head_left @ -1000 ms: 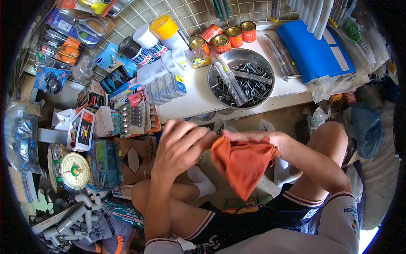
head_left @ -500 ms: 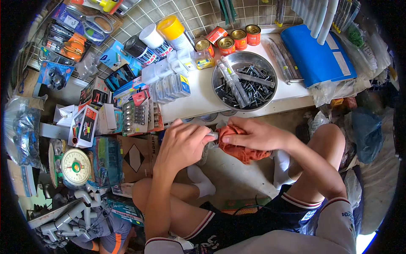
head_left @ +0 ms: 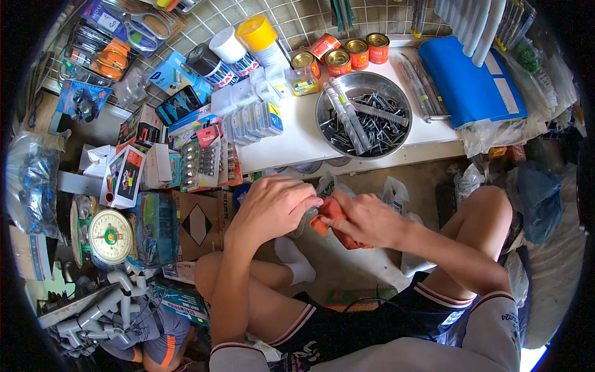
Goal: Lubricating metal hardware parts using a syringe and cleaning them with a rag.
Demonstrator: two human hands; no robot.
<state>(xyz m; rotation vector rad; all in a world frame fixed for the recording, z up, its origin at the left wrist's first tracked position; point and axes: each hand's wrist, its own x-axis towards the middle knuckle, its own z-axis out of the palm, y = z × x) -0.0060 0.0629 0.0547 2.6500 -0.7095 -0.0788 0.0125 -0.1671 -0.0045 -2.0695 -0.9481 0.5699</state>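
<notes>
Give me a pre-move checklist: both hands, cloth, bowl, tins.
1. Orange cloth gripped by right hand: ok, bunched in it.
2. Left hand holding something: cannot tell, its thumb and forefinger hide what may lie between them.
3. Both hands off the white shelf: ok, in front of its near edge.
4. Metal bowl upright: ok, fasteners and drill bits inside.
5. All red tins upright: not ok, one at the back is tipped.
</notes>
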